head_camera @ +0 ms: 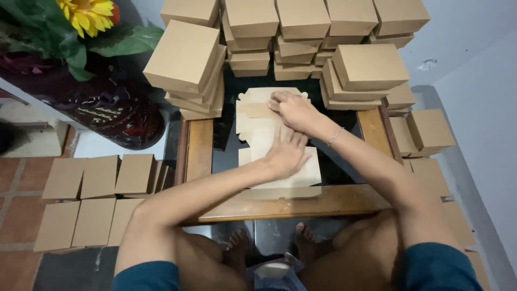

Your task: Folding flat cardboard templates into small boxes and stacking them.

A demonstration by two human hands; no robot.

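A flat, unfolded brown cardboard box blank lies on the dark glass top of a small wooden-framed table. My left hand presses flat on the near half of the blank, fingers spread. At the far part of the blank my right hand bends over a flap, fingers curled on the cardboard edge. A thin bracelet circles my right wrist.
Stacks of finished brown boxes crowd the table's far side. More boxes lie on the floor at the left and at the right. A dark patterned vase with a sunflower stands at the far left. My bare feet rest under the table.
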